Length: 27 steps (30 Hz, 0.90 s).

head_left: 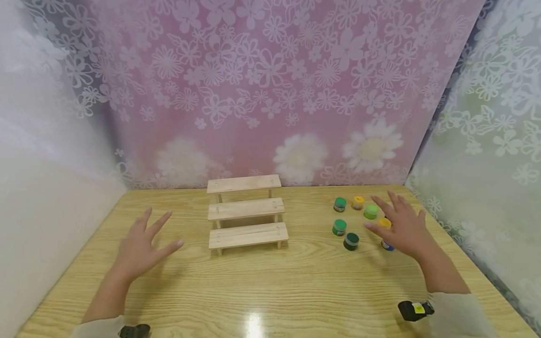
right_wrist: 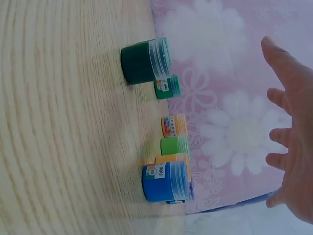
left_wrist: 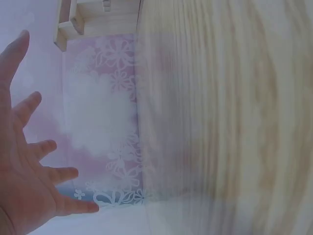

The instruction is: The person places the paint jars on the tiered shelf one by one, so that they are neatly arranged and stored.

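My left hand [head_left: 138,249] hovers over the left side of the table with its fingers spread, holding nothing. Over the right side, my right hand [head_left: 403,225] is also spread and holds nothing. Several small paint jars stand under and beside it: a dark green jar [head_left: 351,241], two green ones, an orange-yellow jar [head_left: 357,203] and a light green jar [head_left: 371,211]. A yellow jar [head_left: 384,223] and a blue jar [right_wrist: 164,181] are partly hidden by the right hand in the head view. Between the hands stands a three-step wooden rack [head_left: 247,209].
The wood-grain table [head_left: 270,286] ends at a pink flowered curtain [head_left: 270,94] behind the rack. Pale sheets hang at both sides; the right one [head_left: 498,164] has white flowers. A dark strap device [head_left: 416,310] sits at the right wrist.
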Each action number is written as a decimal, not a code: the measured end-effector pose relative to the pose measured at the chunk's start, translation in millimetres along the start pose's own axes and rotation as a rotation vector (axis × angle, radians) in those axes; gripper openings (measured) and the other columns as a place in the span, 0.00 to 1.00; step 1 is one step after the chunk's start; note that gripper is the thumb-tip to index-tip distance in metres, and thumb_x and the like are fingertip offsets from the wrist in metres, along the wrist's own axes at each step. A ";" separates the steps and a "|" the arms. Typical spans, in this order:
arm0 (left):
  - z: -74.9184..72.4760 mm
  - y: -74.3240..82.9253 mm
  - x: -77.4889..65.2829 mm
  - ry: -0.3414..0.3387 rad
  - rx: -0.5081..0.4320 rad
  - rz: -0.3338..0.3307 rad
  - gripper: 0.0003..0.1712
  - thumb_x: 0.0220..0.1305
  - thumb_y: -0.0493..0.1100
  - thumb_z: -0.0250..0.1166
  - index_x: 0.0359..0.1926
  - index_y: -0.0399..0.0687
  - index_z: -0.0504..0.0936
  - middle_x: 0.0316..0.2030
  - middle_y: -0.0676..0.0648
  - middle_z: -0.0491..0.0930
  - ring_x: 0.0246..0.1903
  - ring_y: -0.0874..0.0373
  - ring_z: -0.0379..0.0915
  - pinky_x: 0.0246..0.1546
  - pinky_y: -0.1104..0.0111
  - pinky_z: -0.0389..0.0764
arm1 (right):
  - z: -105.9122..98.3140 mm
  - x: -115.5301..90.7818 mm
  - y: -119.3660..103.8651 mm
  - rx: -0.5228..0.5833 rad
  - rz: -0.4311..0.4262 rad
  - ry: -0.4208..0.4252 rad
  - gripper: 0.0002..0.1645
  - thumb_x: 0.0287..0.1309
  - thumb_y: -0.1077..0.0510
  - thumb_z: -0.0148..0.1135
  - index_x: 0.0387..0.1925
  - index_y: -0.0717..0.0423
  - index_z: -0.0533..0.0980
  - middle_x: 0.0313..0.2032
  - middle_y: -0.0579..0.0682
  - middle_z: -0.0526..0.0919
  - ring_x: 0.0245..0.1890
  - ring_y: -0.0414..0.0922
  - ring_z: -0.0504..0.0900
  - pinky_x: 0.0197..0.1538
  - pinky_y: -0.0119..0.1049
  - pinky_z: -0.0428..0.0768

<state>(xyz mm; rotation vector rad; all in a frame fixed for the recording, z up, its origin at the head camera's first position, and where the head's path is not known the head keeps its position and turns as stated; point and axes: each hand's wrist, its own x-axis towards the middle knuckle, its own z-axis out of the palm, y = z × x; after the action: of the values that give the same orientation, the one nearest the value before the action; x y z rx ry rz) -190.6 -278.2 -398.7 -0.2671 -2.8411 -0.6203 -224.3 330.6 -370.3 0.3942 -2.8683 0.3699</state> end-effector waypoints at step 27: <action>25.9 21.0 7.5 -0.021 -0.561 -0.075 0.43 0.63 0.54 0.68 0.74 0.53 0.60 0.72 0.38 0.51 0.66 0.35 0.52 0.55 0.31 0.61 | -10.9 -25.8 29.4 0.261 -0.005 0.078 0.45 0.60 0.51 0.68 0.73 0.58 0.59 0.73 0.70 0.45 0.67 0.77 0.47 0.52 0.80 0.53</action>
<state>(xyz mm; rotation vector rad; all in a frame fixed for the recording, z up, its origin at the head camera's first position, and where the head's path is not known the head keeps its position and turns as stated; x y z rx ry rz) -197.7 -247.4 -411.6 -0.2549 -2.6415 -1.4308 -206.6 367.1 -372.8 0.4217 -2.7484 0.7462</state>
